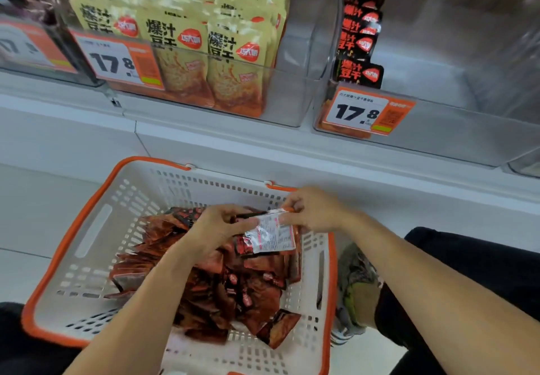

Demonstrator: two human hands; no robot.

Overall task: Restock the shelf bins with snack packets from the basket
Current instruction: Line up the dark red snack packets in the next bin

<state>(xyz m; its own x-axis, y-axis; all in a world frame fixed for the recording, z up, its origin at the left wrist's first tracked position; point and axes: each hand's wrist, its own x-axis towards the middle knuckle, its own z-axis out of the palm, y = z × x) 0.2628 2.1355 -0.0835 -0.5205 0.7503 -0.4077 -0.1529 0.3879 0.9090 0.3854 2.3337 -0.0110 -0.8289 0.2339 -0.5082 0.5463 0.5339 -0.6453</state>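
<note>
White basket (96,228) on pale floor — both hands (216,228) (314,214) pinch 1 packet (273,235)

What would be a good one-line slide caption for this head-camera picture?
Both hands hold one packet over the basket of dark red packets, below the nearly empty bin.

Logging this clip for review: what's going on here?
A person crouches at a shelf, both hands over a white basket of dark red snack packets. The left hand and right hand hold one packet between them, printed back up. The clear bin above right holds only a few black packets.
</note>
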